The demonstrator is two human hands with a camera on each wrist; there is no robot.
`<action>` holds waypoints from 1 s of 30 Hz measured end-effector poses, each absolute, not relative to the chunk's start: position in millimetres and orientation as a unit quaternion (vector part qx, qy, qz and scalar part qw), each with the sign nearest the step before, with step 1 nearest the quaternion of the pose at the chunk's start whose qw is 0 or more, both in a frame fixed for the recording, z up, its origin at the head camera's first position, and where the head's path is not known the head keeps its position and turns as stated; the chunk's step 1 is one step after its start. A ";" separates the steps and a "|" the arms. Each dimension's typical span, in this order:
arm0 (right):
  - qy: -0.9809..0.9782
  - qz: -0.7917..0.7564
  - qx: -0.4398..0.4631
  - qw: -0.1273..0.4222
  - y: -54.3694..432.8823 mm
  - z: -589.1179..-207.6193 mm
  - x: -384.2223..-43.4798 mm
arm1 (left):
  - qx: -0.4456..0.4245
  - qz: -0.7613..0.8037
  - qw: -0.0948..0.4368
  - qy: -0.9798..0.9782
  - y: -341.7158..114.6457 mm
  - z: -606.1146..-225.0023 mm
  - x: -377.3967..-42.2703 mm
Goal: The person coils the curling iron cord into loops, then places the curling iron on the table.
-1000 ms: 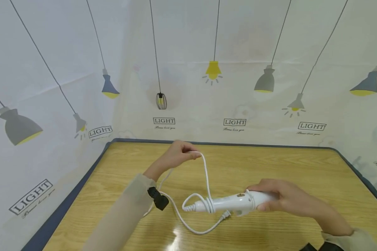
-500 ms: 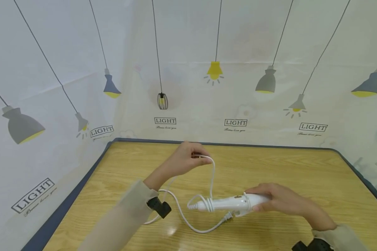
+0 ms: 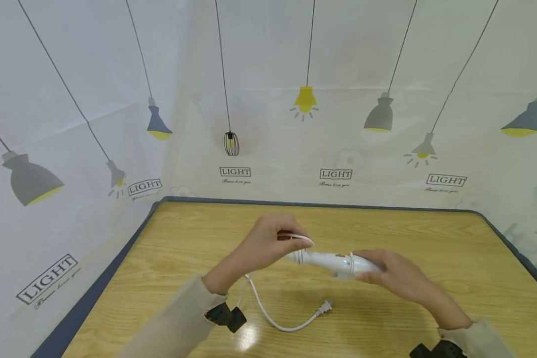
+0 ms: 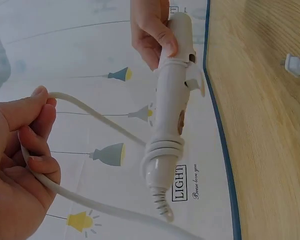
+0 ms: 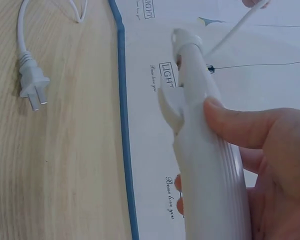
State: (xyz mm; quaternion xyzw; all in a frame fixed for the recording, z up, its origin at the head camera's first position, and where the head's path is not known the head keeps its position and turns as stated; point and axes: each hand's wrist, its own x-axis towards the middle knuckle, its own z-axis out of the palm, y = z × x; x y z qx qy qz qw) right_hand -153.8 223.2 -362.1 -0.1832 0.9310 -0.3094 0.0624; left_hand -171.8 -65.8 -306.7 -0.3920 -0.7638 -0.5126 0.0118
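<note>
My right hand (image 3: 398, 281) grips a white curling iron (image 3: 326, 261) by its ribbed end, thumb along the side in the right wrist view. The iron lies roughly level above the table, cord end toward the left. Several turns of white cord (image 4: 165, 146) wrap around that end, beside the springy cord sleeve (image 4: 161, 202). Between thumb and curled fingers, my left hand (image 3: 273, 238) pinches the cord just above the wrapped turns. A small lever (image 5: 171, 107) sticks out from the iron's side. The cord's two-pin plug (image 3: 325, 307) rests on the table.
The wooden table (image 3: 407, 323) has a dark blue edge (image 3: 322, 204). Behind it and at the sides hang pale sheets (image 3: 277, 124) printed with lamps. A loose length of cord curves over the table below my left hand.
Both hands have raised the curling iron farther from the plug. My left hand has moved right and down toward it with the cord, and the cord loop between them has become much shorter.
</note>
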 end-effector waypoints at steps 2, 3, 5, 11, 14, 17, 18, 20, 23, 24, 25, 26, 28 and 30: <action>0.939 -0.301 -0.164 0.033 223.0 -359.8 -154.6 | -0.386 -0.522 0.014 -0.760 -65.6 -307.0 -167.1; 0.943 -0.296 -0.154 0.019 223.4 -358.3 -155.0 | -0.380 -0.530 0.013 -0.758 -65.7 -306.9 -164.7; 0.947 -0.291 -0.136 -0.010 224.6 -354.1 -155.6 | -0.368 -0.544 0.013 -0.754 -66.7 -308.1 -161.1; 0.946 -0.303 -0.097 -0.057 228.1 -338.6 -156.8 | -0.361 -0.567 0.024 -0.740 -69.3 -320.7 -157.8; 0.943 -0.315 -0.083 -0.063 230.3 -331.6 -155.6 | -0.349 -0.586 0.007 -0.731 -68.3 -332.8 -159.8; 0.940 -0.326 -0.073 -0.066 233.4 -325.1 -152.5 | -0.326 -0.604 -0.027 -0.727 -66.1 -344.6 -163.5; 0.940 -0.328 -0.071 -0.067 234.4 -323.4 -151.5 | -0.321 -0.608 -0.039 -0.725 -65.4 -347.8 -165.0; 0.938 -0.333 -0.071 -0.070 235.8 -319.7 -148.7 | -0.315 -0.619 -0.059 -0.717 -64.5 -352.7 -168.3; 0.932 -0.348 -0.075 -0.074 236.5 -313.1 -142.9 | -0.325 -0.638 -0.071 -0.695 -64.5 -359.4 -176.0; 0.930 -0.352 -0.078 -0.076 236.5 -310.9 -140.9 | -0.326 -0.646 -0.077 -0.686 -64.8 -361.6 -178.9; 0.927 -0.356 -0.082 -0.081 236.3 -308.2 -138.4 | -0.326 -0.655 -0.083 -0.677 -65.0 -363.7 -182.0; 0.926 -0.359 -0.086 -0.084 236.2 -305.9 -136.1 | -0.325 -0.661 -0.088 -0.670 -65.4 -366.0 -185.4; 0.923 -0.360 -0.094 -0.094 235.5 -301.2 -131.7 | -0.319 -0.676 -0.099 -0.657 -66.0 -368.8 -191.2; 0.922 -0.358 -0.105 -0.106 234.2 -296.8 -127.2 | -0.311 -0.684 -0.107 -0.651 -66.3 -370.8 -196.4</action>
